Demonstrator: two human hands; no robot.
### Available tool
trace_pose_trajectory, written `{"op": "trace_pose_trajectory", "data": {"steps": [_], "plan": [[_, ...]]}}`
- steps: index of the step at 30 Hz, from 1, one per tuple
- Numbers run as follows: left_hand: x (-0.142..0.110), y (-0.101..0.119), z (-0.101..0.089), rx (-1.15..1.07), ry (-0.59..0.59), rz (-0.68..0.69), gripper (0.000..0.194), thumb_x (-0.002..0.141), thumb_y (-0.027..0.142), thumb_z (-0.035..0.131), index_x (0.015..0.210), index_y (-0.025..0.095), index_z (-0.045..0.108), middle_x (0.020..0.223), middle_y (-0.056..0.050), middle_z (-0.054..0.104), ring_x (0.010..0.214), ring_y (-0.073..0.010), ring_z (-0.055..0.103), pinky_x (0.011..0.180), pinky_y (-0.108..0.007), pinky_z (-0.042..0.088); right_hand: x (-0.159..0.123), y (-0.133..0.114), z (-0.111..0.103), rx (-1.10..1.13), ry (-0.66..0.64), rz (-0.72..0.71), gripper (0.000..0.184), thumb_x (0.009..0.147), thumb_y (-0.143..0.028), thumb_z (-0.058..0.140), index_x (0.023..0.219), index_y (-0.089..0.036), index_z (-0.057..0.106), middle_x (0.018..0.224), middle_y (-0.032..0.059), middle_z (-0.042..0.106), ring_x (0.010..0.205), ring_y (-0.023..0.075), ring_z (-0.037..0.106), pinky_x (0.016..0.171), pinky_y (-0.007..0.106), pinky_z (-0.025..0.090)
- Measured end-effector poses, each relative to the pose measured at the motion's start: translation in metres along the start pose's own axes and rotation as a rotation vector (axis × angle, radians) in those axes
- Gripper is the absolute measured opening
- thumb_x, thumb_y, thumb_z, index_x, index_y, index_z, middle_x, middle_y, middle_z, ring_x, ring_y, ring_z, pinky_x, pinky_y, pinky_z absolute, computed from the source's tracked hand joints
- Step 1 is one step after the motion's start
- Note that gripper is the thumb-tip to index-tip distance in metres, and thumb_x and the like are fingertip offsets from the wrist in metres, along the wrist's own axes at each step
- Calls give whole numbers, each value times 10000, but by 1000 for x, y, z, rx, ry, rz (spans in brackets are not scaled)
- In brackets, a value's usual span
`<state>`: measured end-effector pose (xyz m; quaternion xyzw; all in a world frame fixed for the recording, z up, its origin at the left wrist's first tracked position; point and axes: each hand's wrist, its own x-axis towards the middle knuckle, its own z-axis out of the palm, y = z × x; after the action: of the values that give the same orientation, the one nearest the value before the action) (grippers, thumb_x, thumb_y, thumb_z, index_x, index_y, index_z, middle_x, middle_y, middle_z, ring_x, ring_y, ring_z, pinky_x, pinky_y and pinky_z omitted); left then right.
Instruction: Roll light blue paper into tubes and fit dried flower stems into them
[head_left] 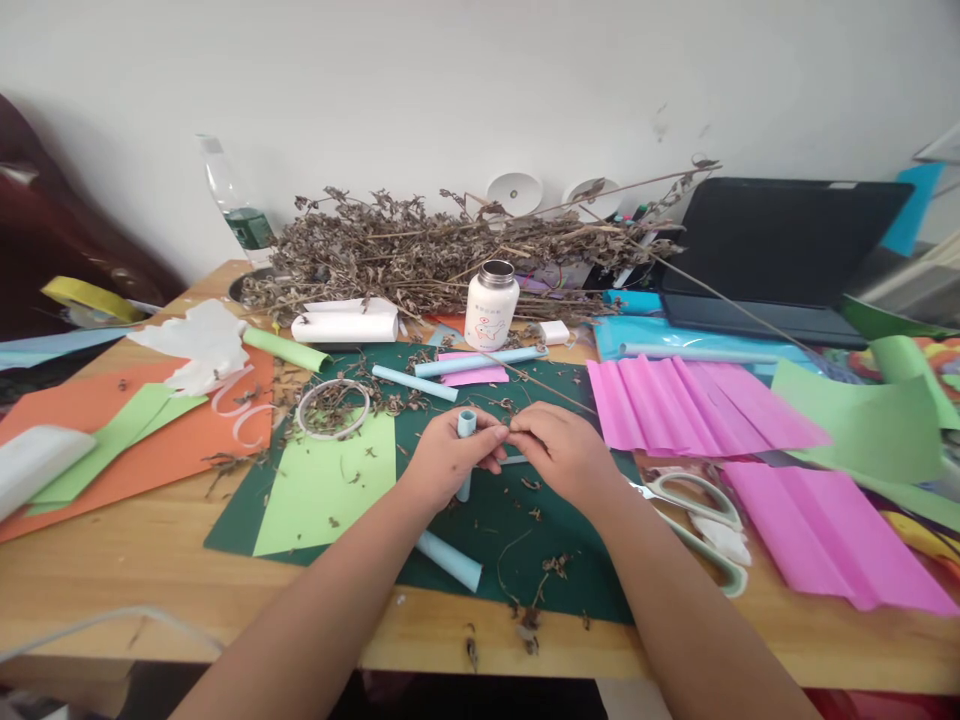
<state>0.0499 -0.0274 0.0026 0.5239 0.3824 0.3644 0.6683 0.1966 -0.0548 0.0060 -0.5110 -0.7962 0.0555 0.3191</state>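
My left hand (450, 458) is closed around an upright light blue paper tube (466, 424), whose open top sticks out above my fingers. My right hand (559, 447) is pinched at the left hand's fingertips, beside the tube; what it grips is too small to make out. Both hands hover over a dark green cutting mat (570, 560). Another blue paper roll (450, 560) lies on the mat just below my left wrist. Two longer blue rolls (414, 382) lie farther back.
A heap of dried plant stems (420, 250) and a white bottle (491, 306) stand behind. Pink pleated paper (697, 405), scissors (694, 500) and green sheets (862, 420) lie right. A tape ring (334, 408), light green sheet (322, 485) and orange paper (150, 455) lie left. A laptop (780, 250) sits back right.
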Motion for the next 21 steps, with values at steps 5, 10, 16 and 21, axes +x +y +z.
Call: {"op": "trace_pose_trajectory", "data": {"steps": [5, 10, 16, 21], "plan": [[1, -1, -1, 0, -19, 1, 140, 687, 255, 552, 645, 124, 528, 503, 30, 538, 426, -65, 518, 461, -184, 428, 0, -2, -3, 126, -32, 86, 139, 775, -172, 468, 647, -187, 520, 662, 4, 564, 650, 121, 514, 596, 230, 399], [-1, 1, 0, 29, -13, 23, 134, 704, 254, 531, 660, 129, 515, 522, 26, 543, 431, -62, 513, 468, -185, 422, 2, 0, -3, 196, -21, 179, 134, 778, -183, 443, 651, -193, 487, 647, -4, 535, 627, 122, 493, 589, 238, 389], [-1, 0, -2, 51, -7, 38, 134, 709, 261, 524, 663, 137, 506, 522, 33, 536, 428, -63, 507, 470, -193, 420, 2, 4, -1, 255, 10, 246, 132, 779, -216, 418, 657, -192, 460, 623, -1, 495, 590, 126, 468, 555, 246, 378], [0, -2, -3, 68, 1, 51, 142, 721, 271, 514, 669, 139, 503, 513, 35, 531, 422, -63, 506, 459, -187, 413, 2, 15, -6, 208, 114, 354, 128, 777, -255, 411, 674, -196, 460, 598, -12, 484, 564, 126, 462, 549, 248, 371]]}}
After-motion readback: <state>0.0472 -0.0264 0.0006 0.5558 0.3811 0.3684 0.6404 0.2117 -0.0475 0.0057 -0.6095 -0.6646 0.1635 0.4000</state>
